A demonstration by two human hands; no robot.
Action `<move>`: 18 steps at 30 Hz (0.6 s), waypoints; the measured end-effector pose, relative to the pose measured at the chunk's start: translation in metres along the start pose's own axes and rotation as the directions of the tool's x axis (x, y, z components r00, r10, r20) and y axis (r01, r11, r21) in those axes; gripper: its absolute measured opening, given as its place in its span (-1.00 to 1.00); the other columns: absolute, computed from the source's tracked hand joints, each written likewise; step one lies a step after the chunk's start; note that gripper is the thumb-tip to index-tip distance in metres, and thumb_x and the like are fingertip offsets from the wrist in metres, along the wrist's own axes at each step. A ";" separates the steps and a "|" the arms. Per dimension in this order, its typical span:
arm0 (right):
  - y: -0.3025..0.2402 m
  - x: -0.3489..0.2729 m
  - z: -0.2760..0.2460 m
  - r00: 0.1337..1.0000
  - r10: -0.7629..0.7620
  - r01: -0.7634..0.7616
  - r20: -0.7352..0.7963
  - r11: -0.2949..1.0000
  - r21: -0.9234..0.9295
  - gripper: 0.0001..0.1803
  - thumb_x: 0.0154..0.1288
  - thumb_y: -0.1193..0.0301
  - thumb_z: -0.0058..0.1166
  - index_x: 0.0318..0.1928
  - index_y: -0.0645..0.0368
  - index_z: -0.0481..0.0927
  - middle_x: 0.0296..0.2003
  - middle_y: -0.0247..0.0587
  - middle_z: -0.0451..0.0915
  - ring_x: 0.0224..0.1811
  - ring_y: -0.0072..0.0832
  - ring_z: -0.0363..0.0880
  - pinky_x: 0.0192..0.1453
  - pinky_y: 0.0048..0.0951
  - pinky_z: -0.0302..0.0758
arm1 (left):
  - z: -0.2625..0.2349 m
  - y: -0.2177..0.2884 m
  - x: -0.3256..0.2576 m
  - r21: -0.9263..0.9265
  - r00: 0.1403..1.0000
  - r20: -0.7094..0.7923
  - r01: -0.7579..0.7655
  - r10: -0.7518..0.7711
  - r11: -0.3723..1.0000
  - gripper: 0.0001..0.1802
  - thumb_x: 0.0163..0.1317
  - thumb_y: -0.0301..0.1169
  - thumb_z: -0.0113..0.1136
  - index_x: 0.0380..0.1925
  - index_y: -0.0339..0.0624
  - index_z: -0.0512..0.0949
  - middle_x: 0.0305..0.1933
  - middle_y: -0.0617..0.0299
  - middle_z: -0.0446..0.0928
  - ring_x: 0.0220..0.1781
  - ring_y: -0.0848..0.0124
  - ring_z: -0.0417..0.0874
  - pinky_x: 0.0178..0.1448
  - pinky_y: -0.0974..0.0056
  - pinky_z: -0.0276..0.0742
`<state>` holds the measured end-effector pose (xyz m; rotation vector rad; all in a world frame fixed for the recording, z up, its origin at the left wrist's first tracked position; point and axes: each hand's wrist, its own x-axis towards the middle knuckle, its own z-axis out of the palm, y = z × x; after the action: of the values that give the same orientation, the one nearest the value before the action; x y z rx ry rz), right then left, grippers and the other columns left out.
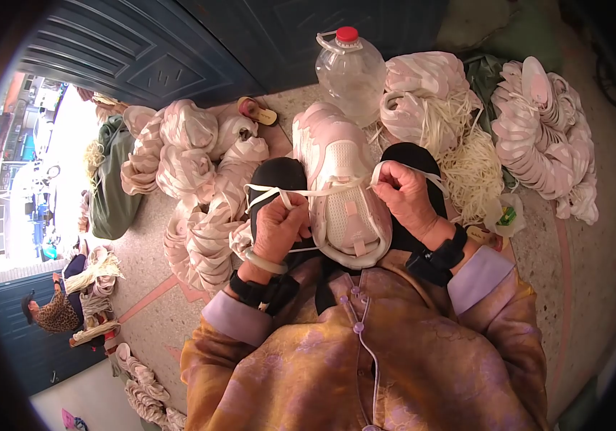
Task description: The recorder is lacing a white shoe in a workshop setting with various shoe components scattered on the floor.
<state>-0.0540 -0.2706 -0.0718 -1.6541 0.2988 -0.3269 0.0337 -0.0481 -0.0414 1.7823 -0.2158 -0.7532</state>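
Between your left fingers and right fingers, both pinched on lace: light, limp, likely slippery. Just beneath, shoe probably light, soft-sided; hold heel.

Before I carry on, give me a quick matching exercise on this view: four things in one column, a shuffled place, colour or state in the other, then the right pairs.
Things:
1. Left hand
2. Clear plastic jug
3. Bulging green sack
4. Pink-and-white shoe upper

Places, colours or states:
A. Beside the bright opening at the left of the picture
B. Between two black-covered knees
C. Pinching a white lace, with a pale bangle at the wrist
D. Topped with a red cap

Right pairs:
1-C
2-D
3-A
4-B
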 end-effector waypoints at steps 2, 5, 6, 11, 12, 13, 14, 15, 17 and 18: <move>-0.003 0.004 0.003 0.974 -0.225 0.222 0.006 0.954 -0.202 -0.91 -0.01 0.63 0.02 -0.43 0.21 0.47 -0.57 -0.25 0.47 -0.55 -0.47 0.45 -0.40 -0.48 0.43 | -0.003 -0.001 0.001 -0.006 1.000 -0.010 0.006 -0.006 1.000 -0.90 0.26 -0.40 0.08 -0.33 -0.19 0.52 -0.58 0.33 0.50 -0.63 0.60 0.50 -0.60 0.55 0.34; -0.008 0.010 0.009 0.819 -0.530 0.566 0.218 0.687 -0.455 -0.86 -0.07 0.63 -0.02 -0.42 0.17 0.46 -0.51 -0.15 0.49 -0.49 -0.23 0.50 -0.38 -0.31 0.46 | -0.005 -0.001 -0.002 -0.088 1.000 -0.005 0.022 -0.023 0.996 -0.88 0.24 -0.40 0.09 -0.37 -0.19 0.56 -0.58 0.37 0.51 -0.64 0.64 0.48 -0.61 0.56 0.35; -0.008 0.009 0.010 0.818 -0.521 0.571 0.245 0.676 -0.467 -0.81 -0.10 0.63 -0.03 -0.39 0.14 0.45 -0.48 -0.14 0.50 -0.44 -0.14 0.52 -0.35 -0.20 0.46 | -0.006 -0.002 -0.001 -0.087 1.000 0.011 0.030 -0.029 0.996 -0.88 0.24 -0.39 0.10 -0.36 -0.19 0.55 -0.56 0.34 0.52 -0.63 0.61 0.50 -0.60 0.56 0.36; 0.002 0.000 0.008 0.918 -0.373 0.396 0.134 0.843 -0.364 -0.84 0.00 0.57 0.04 -0.33 0.17 0.45 -0.48 -0.16 0.51 -0.46 -0.23 0.53 -0.37 -0.32 0.47 | 0.004 -0.005 0.003 -0.033 0.994 -0.008 -0.105 0.105 0.994 -0.89 0.26 -0.35 0.10 -0.38 -0.13 0.51 -0.52 0.42 0.48 -0.52 0.66 0.47 -0.45 0.54 0.37; 0.002 -0.003 0.006 0.964 -0.254 0.265 0.077 0.914 -0.307 -0.85 0.05 0.53 0.07 -0.32 0.18 0.45 -0.50 -0.18 0.51 -0.48 -0.28 0.53 -0.39 -0.37 0.47 | 0.007 -0.010 0.007 -0.039 0.990 -0.029 -0.141 0.140 0.989 -0.89 0.26 -0.35 0.10 -0.38 -0.12 0.50 -0.49 0.44 0.47 -0.50 0.67 0.46 -0.44 0.55 0.35; 0.002 -0.005 0.004 0.963 -0.258 0.271 0.084 0.914 -0.303 -0.85 0.05 0.53 0.07 -0.32 0.18 0.45 -0.50 -0.18 0.51 -0.48 -0.28 0.53 -0.39 -0.37 0.47 | 0.007 -0.013 0.010 0.016 0.988 -0.054 -0.145 0.145 0.989 -0.89 0.27 -0.34 0.10 -0.38 -0.12 0.48 -0.47 0.44 0.47 -0.47 0.67 0.46 -0.41 0.53 0.36; 0.001 -0.007 0.001 0.980 -0.180 0.198 0.089 0.937 -0.288 -0.85 0.09 0.48 0.10 -0.31 0.19 0.45 -0.52 -0.20 0.51 -0.51 -0.35 0.51 -0.41 -0.42 0.46 | 0.006 -0.016 0.014 0.049 0.981 -0.077 -0.173 0.177 0.984 -0.89 0.27 -0.36 0.09 -0.38 -0.13 0.48 -0.46 0.44 0.46 -0.44 0.67 0.45 -0.38 0.53 0.36; 0.001 -0.008 -0.002 0.991 -0.100 0.122 0.093 0.953 -0.276 -0.82 0.13 0.43 0.12 -0.30 0.20 0.44 -0.55 -0.23 0.50 -0.54 -0.42 0.50 -0.42 -0.46 0.45 | 0.006 -0.019 0.018 0.082 0.973 -0.096 -0.202 0.209 0.976 -0.90 0.27 -0.37 0.09 -0.38 -0.14 0.48 -0.45 0.43 0.46 -0.42 0.67 0.44 -0.34 0.53 0.36; 0.006 -0.011 -0.005 0.987 -0.122 0.147 0.101 0.943 -0.300 -0.80 0.14 0.38 0.14 -0.29 0.20 0.44 -0.60 -0.26 0.47 -0.58 -0.50 0.45 -0.44 -0.48 0.43 | 0.013 -0.025 0.027 0.061 0.952 -0.149 -0.262 0.268 0.963 -0.92 0.22 -0.42 0.10 -0.40 -0.18 0.50 -0.51 0.37 0.46 -0.45 0.61 0.44 -0.35 0.46 0.38; 0.007 -0.012 -0.006 0.989 -0.106 0.132 0.103 0.945 -0.300 -0.79 0.12 0.38 0.15 -0.29 0.20 0.44 -0.59 -0.27 0.47 -0.58 -0.50 0.45 -0.44 -0.49 0.43 | 0.015 -0.025 0.029 0.044 0.927 -0.194 -0.319 0.321 0.947 -0.95 0.16 -0.48 0.11 -0.43 -0.21 0.51 -0.56 0.30 0.46 -0.48 0.54 0.44 -0.35 0.39 0.40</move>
<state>-0.0680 -0.2726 -0.0786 -1.9923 0.1910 -0.3102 0.0418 -0.0660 -0.0779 1.7631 -0.3678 -0.3378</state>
